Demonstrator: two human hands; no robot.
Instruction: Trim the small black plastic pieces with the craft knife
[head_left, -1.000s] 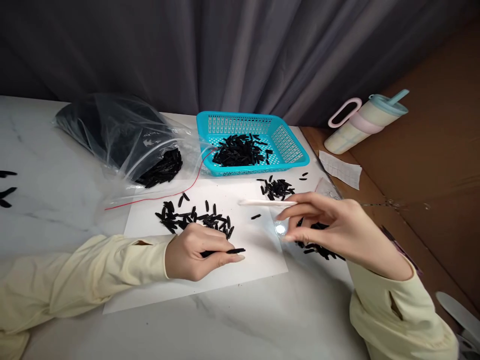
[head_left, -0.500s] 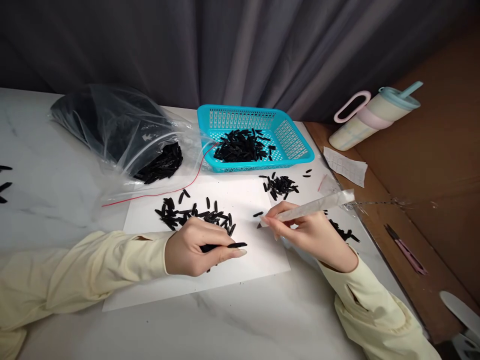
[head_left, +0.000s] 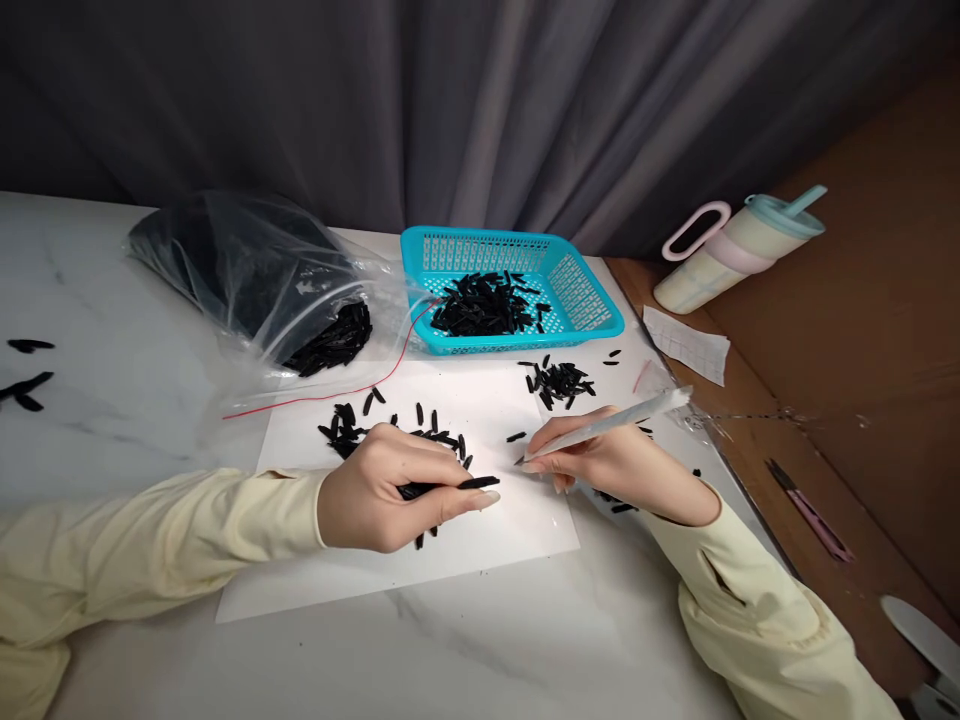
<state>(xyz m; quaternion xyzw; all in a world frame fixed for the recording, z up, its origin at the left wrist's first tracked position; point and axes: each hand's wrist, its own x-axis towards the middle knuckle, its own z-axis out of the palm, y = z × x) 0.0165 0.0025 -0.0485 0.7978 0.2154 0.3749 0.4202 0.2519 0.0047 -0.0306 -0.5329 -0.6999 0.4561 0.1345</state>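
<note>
White marbled bench (head_left: 525, 640) before a grey curtain. On the white sheet (head_left: 480, 540), the left hand (head_left: 390, 495) pinches one black piece (head_left: 469, 484); just right of the sheet's middle, the right hand (head_left: 607, 460) grips a pale slim tool (head_left: 607, 425), its tip near that piece. Beyond the sheet, a turquoise basket (head_left: 585, 300) holds black pieces; left of it, a clear bag (head_left: 247, 270) holds more, contents partly obscured.

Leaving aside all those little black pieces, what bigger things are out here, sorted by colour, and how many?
Turquoise plastic mesh basket: 1
Clear plastic bag: 1
White paper sheet: 1
White slim pointed tool, held in the right hand: 1
Cream tumbler with pink handle: 1
Pink snips: 1
Total: 6
</note>
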